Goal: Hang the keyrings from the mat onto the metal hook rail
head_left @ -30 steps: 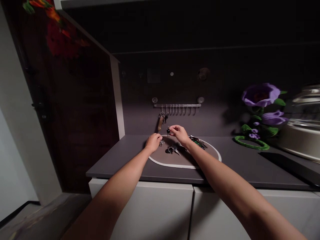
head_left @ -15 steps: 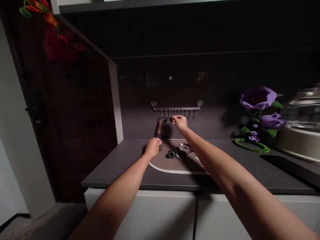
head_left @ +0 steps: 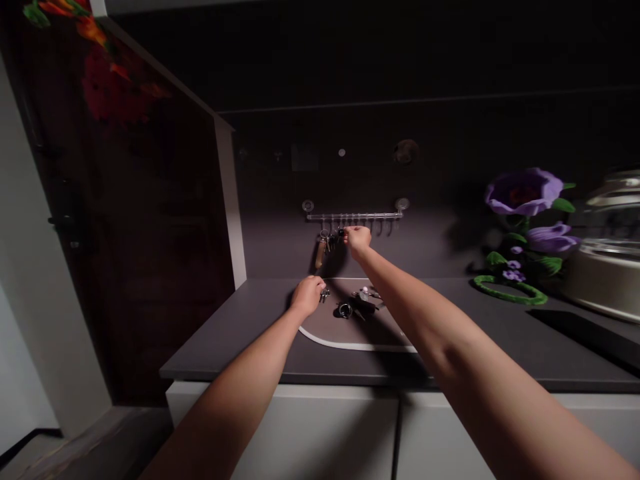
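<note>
My right hand [head_left: 357, 239] is raised to a clear hook rail [head_left: 355, 216] on the back wall, its fingers pinched on a small dark set of keys [head_left: 341, 233] just below the hooks. Left of it a bunch of keys with a brown tag [head_left: 320, 254] hangs from the rail. My left hand [head_left: 307, 295] is low over a white-edged mat [head_left: 340, 345], closed on a small bunch of keys [head_left: 325, 294] that shows past the fingertips. On the mat lie a key ring [head_left: 345, 310] and dark keys [head_left: 365, 305], partly in shadow.
Purple fabric flowers [head_left: 525, 193] with a green ring base [head_left: 510, 291] stand on the dark counter [head_left: 225, 327] at the right, beside a glass-topped container [head_left: 607, 267]. An overhanging cabinet [head_left: 350, 57] is above. A dark door [head_left: 145, 267] is at the left.
My right hand has moved slightly left and up along the rail with the dark keys, closer to the hanging bunch. My left hand has hardly moved.
</note>
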A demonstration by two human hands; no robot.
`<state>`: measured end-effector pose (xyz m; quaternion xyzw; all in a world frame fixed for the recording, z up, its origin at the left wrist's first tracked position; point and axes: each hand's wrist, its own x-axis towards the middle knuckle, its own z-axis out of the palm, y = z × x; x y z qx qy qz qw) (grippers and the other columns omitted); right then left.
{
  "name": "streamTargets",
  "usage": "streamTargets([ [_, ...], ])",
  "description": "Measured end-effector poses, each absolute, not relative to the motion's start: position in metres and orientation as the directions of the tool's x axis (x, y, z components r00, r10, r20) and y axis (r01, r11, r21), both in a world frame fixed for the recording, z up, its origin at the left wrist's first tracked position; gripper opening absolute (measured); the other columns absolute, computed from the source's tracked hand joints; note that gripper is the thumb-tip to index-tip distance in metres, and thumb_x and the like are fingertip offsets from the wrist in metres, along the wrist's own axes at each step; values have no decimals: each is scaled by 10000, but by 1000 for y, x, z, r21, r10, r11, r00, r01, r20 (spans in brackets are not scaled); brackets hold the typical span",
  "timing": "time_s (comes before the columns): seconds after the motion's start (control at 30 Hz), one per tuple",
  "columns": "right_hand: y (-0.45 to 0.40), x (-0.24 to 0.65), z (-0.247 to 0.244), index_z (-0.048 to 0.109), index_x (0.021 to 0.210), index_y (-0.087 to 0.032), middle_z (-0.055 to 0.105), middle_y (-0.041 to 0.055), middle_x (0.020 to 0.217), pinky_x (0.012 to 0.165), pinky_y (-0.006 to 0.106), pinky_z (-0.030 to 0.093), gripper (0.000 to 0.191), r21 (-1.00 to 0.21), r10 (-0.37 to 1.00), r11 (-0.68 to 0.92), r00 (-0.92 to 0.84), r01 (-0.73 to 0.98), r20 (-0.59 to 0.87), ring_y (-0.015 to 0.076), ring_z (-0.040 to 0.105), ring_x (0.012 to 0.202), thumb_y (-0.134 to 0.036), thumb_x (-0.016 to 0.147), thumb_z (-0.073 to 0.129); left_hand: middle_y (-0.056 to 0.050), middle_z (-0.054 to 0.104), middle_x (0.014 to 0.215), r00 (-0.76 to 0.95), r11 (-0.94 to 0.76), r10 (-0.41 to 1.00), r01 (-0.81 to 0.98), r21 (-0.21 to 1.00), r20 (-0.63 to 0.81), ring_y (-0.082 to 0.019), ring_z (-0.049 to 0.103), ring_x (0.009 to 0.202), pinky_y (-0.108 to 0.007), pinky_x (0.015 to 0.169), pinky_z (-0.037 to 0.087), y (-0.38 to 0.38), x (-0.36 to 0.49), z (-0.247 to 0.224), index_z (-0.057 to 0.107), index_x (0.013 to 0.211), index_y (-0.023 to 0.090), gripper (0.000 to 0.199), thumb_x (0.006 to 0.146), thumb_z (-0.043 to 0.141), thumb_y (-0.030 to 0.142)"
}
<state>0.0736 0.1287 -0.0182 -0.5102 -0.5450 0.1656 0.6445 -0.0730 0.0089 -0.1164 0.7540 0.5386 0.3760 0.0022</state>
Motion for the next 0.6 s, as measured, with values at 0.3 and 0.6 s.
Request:
streamTargets([
  [0.3,128,71,-16,664,747,-104,625,23,572,501,173,450,191,-895,764,360,467,265,445,103,584,528,-235,644,570,-51,636,838,140,-425,808,811,402,572,-137,548,774,-232,707,379,11,-74,-119,643,781,178,195,805,453,214],
  [0.6,127,70,-21,673,746,-98,634,43,572,517,167,445,195,-886,762,337,461,318,455,111,590,541,-233,657,564,-52,634,848,127,-398,833,814,423,538,-136,551,802,-229,726,380,11,-74,-116,646,795,176,200,810,452,218],
])
